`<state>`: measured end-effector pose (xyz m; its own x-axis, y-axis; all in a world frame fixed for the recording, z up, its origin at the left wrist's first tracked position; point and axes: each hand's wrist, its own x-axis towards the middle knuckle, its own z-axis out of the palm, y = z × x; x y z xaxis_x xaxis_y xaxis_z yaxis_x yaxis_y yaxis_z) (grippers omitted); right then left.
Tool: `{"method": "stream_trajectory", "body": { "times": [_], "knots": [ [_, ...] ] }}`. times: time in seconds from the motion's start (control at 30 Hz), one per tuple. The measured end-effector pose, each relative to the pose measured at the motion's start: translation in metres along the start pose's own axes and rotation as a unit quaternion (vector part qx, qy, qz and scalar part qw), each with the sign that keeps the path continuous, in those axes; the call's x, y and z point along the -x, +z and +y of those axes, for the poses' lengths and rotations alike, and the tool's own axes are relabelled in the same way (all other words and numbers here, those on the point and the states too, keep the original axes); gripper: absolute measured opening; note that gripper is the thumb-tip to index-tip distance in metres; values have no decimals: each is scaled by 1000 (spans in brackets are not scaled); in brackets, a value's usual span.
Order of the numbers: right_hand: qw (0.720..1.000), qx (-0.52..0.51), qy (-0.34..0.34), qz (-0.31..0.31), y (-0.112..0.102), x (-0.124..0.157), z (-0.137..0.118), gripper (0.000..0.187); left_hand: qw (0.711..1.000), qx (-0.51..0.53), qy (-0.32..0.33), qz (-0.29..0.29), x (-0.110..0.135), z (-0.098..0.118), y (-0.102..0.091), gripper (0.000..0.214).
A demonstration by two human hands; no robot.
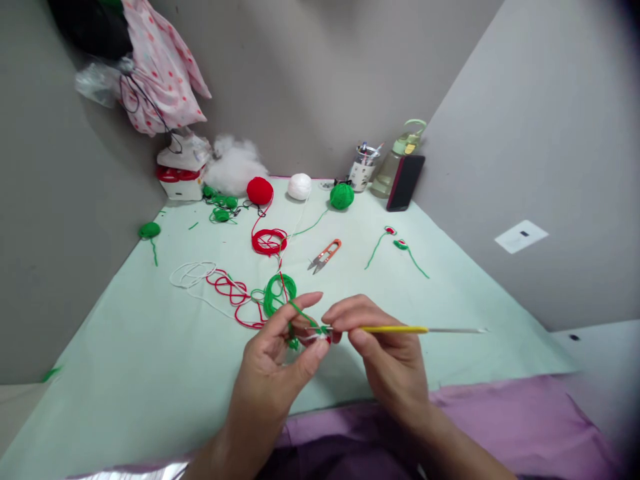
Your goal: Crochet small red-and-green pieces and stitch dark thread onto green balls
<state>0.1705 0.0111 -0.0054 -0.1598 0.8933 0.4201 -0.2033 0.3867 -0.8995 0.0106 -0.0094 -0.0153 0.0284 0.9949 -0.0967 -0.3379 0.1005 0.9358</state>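
Observation:
My left hand (280, 353) pinches a small crochet piece (323, 337) in green, white and red between thumb and fingers. Green yarn (301, 311) runs over its raised index finger to the piece. In my right hand (383, 340) is a crochet hook (395, 329) with a yellow grip, held level like a pencil. The hook's left tip meets the green stitches, while its bare metal end points right. Fingers hide part of the piece. Just beyond the left hand lies a green yarn coil (273, 293).
Red (260, 191), white (299, 187) and green yarn balls (342, 197) sit at the back. Orange thread snips (326, 255) lie mid-table. Two small crocheted pieces (400, 245) are to the right. A phone (406, 183) leans beside a bottle (389, 175). Loose yarn (230, 287) tangles left.

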Motion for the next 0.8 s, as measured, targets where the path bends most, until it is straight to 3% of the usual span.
{"method": "stream_trajectory", "body": {
  "times": [0.27,0.6,0.8],
  "knots": [
    [999,33,-7,-1,1,2,-1,18,997,75,-35,-1,-1,7,4,46],
    [999,-40,4,20,-2,3,0,21,996,72,-49,16,-3,6,-1,48],
    [996,42,-59,55,4,6,-4,22,996,76,-44,20,-3,8,1,55]
  ]
}}
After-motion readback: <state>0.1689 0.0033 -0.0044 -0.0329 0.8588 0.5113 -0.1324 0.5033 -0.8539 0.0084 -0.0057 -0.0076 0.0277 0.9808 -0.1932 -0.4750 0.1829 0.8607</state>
